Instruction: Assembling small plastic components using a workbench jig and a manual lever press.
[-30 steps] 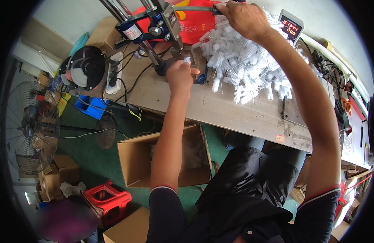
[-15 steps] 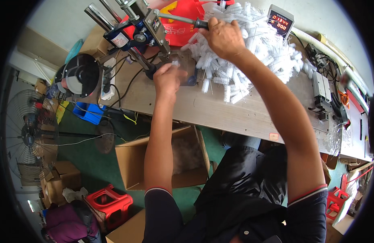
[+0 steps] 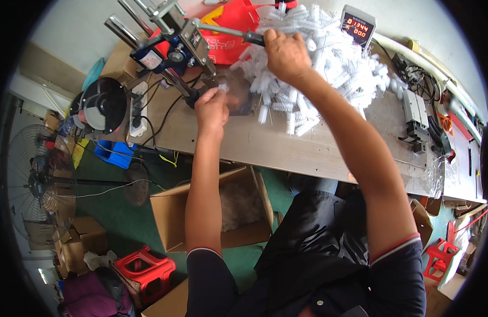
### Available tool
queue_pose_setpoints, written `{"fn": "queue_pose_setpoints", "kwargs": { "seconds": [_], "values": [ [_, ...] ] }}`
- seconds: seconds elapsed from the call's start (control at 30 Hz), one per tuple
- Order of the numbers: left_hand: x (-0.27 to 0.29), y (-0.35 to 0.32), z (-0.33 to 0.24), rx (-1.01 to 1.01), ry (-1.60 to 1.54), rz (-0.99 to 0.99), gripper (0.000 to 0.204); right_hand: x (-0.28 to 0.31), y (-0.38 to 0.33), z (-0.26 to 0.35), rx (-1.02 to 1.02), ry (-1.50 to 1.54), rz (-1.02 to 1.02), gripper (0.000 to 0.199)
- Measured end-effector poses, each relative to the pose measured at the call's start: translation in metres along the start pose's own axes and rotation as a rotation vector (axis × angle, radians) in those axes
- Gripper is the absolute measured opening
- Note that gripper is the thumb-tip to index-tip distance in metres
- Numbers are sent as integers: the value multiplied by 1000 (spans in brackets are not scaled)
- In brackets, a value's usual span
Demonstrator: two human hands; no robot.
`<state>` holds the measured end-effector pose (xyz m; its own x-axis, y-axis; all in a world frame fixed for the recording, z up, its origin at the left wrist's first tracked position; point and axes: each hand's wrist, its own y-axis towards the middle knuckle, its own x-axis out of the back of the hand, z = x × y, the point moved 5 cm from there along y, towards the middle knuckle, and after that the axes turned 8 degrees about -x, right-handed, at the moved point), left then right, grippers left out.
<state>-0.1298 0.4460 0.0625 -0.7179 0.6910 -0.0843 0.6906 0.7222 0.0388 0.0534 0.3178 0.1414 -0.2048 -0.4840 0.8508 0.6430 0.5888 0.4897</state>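
Head view: small white piece [image 3: 221, 87] (blurred)

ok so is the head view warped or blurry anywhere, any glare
Head view: strong fisheye, the workbench edge bows and the corners go black; the left hand is slightly motion-blurred at the press, the right hand on the lever is sharper; even daylight, only the white brush pile looks washed out.
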Motion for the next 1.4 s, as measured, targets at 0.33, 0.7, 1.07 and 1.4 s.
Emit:
{"fn": "queue_pose_setpoints", "kwargs": {
  "seconds": [0.33,0.7,1.07,1.4],
  "values": [
    [6,1,12,-250,284,-34,19,-37,-7,-1,101,66,-217,38],
    [7,5,21,-147,-5,-125,21,-34,33,-43,155,59,47,39],
    [90,-170,61,-312,325,-298,22,32,58,-55,246,-122,-181,75],
    [212,-325,205,-86,1191,-474,26,109,-1,-24,389,222,-445,63]
  ]
}}
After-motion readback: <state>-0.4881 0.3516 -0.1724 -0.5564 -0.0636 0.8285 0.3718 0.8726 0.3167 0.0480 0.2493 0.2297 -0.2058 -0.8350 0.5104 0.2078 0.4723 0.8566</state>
